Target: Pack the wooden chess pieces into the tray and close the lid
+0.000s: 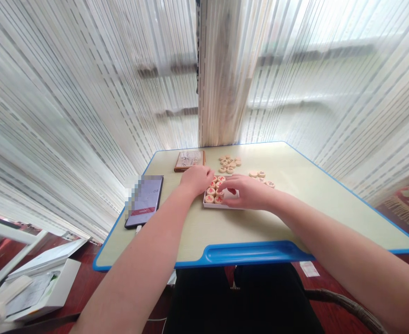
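Observation:
A shallow white box [225, 207] lies on the table, with rows of round wooden Chinese chess pieces [210, 199] marked in red in its left part. My left hand [196, 180] is closed at the far left corner of the box, its curled fingers against the rim and partly hidden. Over the box's right part reaches my right hand [249, 191]. Its thumb and fingers are apart, with fingertips touching or just above the pieces in the second column. No piece shows lifted between them. Part of the box is hidden under this hand.
Loose chess pieces [230, 163] form a pile behind the box; several more pieces [261, 174] lie right of it. A brown-edged case [190, 160] sits at the back left, and a phone [144, 202] with a cable at the left. The table [329, 204] has a blue rim.

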Motion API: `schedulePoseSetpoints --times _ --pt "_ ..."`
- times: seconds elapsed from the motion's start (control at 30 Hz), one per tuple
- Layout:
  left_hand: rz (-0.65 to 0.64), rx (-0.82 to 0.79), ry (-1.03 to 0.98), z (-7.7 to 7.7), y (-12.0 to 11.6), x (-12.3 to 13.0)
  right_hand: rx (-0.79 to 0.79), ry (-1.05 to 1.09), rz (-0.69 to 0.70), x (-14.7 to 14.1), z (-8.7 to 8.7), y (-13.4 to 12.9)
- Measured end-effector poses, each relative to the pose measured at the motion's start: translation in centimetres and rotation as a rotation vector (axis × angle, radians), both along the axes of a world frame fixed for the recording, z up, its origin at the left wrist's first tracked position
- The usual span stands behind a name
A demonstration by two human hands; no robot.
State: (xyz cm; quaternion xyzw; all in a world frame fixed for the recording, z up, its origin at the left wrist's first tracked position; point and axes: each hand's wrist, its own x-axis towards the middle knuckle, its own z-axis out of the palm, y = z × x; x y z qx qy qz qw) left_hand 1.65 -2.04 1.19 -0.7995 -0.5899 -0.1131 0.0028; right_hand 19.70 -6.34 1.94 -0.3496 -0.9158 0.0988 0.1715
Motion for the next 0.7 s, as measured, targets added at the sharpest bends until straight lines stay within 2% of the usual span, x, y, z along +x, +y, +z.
schedulePoseSetpoints --times 0.27,0.53,0.63,0.7 --pt "0.002 -0.015 0.002 0.07 -0.15 -0.05 -0.034 0.039 0.052 0.25 -0.23 0.27" --pt "0.003 -0.009 0.007 0.18 -0.16 -0.03 -0.086 -0.007 0.073 0.13 0.62 -0.14" --pt "0.0 -0.023 0.006 0.25 -0.2 -0.03 -0.09 0.008 0.008 0.22 0.72 0.01" --pt "-0.004 -0.026 0.0 0.25 -0.2 -0.03 -0.064 0.027 -0.095 0.49 0.58 0.47"
